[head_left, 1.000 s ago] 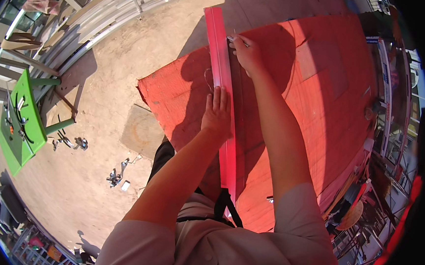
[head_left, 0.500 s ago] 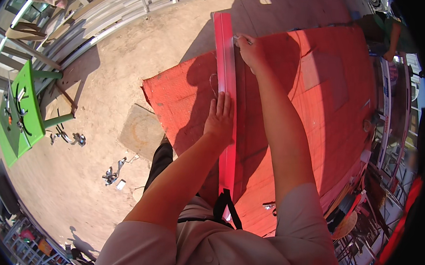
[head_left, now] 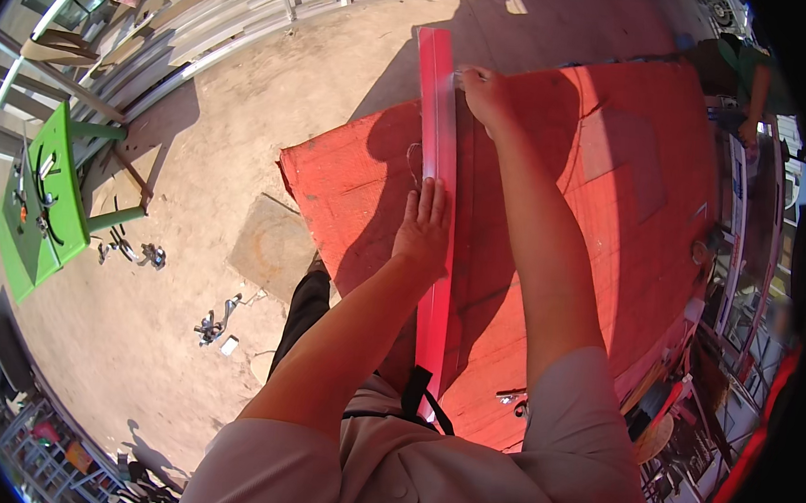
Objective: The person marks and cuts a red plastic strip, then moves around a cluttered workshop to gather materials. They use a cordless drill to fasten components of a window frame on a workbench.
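Note:
A long, narrow bar with a glossy pink-red face [head_left: 431, 319] runs lengthwise away from my body, on top of a table with a worn red cover [head_left: 561, 263]. My left hand [head_left: 424, 220] lies flat on the bar near its middle, fingers stretched out. Close to the far end, my right hand [head_left: 486, 100] is closed at the bar's right edge. A small pale patch shows by its fingertips, too blurred to name. A thin loose strand [head_left: 413, 159] curls beside the bar's left edge.
A green table [head_left: 59, 218] with tools on it stands at the left. Metal fittings [head_left: 216, 323] lie on the floor. Long pale profiles [head_left: 212, 47] are stacked at the back left. Another person's arm [head_left: 757, 103] shows at the far right, near racks. Small dark hardware [head_left: 512, 397] sits near me.
The whole view has shifted slightly. Both my hands keep nearly the same places on the bar, the right wrist turned a little. The other person's forearm at the right has moved lower.

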`<move>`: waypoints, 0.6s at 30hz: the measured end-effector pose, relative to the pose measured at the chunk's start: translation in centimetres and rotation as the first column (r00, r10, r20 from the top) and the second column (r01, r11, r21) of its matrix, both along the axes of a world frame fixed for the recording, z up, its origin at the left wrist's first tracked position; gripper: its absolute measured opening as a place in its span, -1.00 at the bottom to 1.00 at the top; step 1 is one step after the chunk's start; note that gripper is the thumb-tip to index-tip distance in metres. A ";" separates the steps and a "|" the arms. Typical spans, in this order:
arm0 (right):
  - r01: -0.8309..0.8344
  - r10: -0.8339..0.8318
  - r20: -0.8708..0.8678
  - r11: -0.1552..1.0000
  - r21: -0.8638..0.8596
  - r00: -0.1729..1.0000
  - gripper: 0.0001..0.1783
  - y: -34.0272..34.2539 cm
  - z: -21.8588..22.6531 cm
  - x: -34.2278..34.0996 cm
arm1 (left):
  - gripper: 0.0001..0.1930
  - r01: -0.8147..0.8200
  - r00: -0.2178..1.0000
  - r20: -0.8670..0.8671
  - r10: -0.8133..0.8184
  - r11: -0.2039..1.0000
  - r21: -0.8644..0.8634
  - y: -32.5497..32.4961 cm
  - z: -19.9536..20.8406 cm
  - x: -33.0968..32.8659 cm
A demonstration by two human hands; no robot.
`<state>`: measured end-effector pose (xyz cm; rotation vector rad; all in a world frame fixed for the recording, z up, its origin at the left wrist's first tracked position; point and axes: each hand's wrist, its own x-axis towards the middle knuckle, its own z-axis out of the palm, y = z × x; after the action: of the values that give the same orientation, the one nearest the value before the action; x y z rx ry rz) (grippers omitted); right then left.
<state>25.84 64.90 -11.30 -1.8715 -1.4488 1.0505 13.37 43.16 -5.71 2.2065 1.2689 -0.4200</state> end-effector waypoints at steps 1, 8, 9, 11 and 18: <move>0.004 -0.004 -0.017 1.000 -0.005 1.000 -0.57 0.0 0.0 0.0 | 0.36 -0.004 1.000 0.009 0.004 1.000 0.009 -0.1 -0.1 0.0; -0.051 0.043 0.095 0.996 0.074 0.995 -0.59 0.4 -1.0 0.6 | 0.33 0.003 1.000 0.006 -0.003 0.997 0.073 -0.4 -0.7 0.2; -0.036 0.031 0.070 0.997 0.070 0.997 -0.59 0.3 -0.9 0.4 | 0.33 0.001 1.000 0.010 -0.002 0.997 0.081 -0.5 -0.9 0.1; -0.006 0.005 0.023 0.998 0.058 1.000 -0.60 0.4 -0.6 0.2 | 0.33 -0.002 1.000 0.019 0.000 0.995 0.097 -0.6 -1.2 0.1; -0.054 0.051 0.050 0.997 0.062 0.997 -0.61 0.0 -1.0 1.0 | 0.35 0.027 0.999 -0.023 -0.025 0.998 0.055 -0.2 -1.0 0.2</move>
<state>26.80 64.92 -12.29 -1.8348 -1.5492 0.9774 13.59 42.97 -6.72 2.2726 1.2794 -0.4258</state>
